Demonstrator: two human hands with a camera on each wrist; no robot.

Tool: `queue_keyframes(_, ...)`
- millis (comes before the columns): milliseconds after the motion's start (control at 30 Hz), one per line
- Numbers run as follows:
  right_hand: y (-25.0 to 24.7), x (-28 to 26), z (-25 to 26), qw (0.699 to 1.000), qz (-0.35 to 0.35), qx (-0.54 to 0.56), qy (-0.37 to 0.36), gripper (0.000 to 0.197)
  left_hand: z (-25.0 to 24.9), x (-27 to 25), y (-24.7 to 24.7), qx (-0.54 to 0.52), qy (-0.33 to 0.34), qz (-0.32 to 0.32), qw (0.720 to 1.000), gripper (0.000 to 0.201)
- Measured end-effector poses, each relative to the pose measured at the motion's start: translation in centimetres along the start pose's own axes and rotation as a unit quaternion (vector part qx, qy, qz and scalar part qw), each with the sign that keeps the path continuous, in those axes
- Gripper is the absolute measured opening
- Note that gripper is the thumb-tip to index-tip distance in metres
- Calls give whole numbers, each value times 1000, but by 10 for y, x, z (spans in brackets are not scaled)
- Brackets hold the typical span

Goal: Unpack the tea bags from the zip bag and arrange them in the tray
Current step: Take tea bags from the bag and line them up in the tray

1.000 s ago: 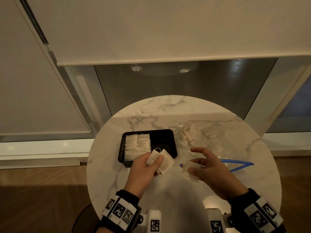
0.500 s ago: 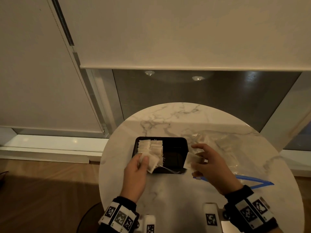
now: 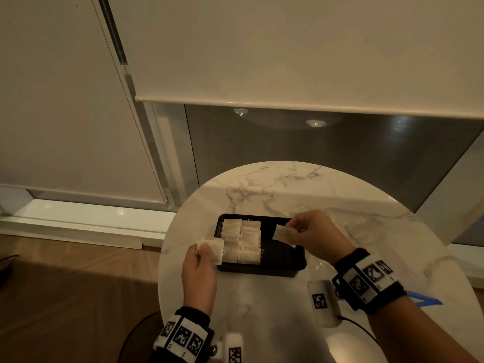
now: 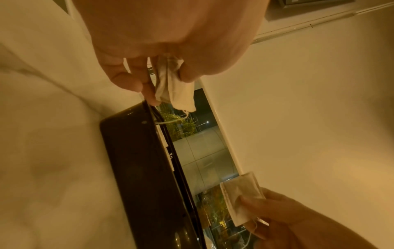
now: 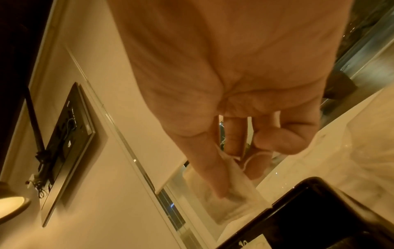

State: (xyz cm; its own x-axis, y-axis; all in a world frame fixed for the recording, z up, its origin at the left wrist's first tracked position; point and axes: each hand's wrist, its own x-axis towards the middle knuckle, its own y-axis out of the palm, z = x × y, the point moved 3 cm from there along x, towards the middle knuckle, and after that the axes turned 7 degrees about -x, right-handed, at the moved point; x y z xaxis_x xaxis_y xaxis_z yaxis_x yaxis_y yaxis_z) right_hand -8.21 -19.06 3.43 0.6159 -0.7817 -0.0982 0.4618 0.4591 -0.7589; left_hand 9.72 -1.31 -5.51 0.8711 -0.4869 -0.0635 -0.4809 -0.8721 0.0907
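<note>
A: The tray [image 3: 282, 267] is sitting on the marble table [image 3: 262, 305], two columns filling its left half. How should this one go in?

B: I'd be lowering it flat beside them. The right hand [image 3: 311, 235] is pinching a tea bag [image 3: 284, 233] above the bare half; the left hand [image 3: 200, 268] is gripping spare tea bags [image 3: 212, 249] just outside the tray's left wall.

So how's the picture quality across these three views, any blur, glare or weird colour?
Head view: dim and warm, sharp enough, ceiling lights mirrored in the dark window, straight edges bowed by the wide lens. Left wrist view: strong yellow cast, left hand close and soft, black tray glossy with specks of glare. Right wrist view: orange cast, right hand and its tea bag smeared.
</note>
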Motion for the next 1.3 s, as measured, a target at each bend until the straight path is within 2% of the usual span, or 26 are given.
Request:
queue_keyframes(167, 11, 31, 3, 997, 44, -55, 26, 7, 8, 2, -1, 46, -18, 37, 998, 24)
queue_keyframes(400, 37, 69, -10, 985, 100, -113, 86, 13, 8, 6, -5, 82, 2, 53, 995, 24)
queue_keyframes(600, 49, 94, -7, 971, 115, -190, 93, 11, 12, 13, -9, 91, 2, 64, 994, 22)
queue_keyframes(867, 59, 111, -14, 961, 127, -200, 140, 9, 15, 20, -16, 101, 23, 77, 992, 23)
queue_keyframes(1033, 62, 119, -24, 952, 110, -237, 162, 18, 17, 21, -15, 101, 27, 80, 991, 23)
queue_keyframes(1233, 67, 119, -36, 947, 109, -212, 215, 24, 16, 21, -14, 99, 30, 81, 991, 22)
queue_keyframes(1300, 71, 125, -50, 959, 103, -130, 229, 29, 17, 21, -14, 104, 32, 80, 991, 22)
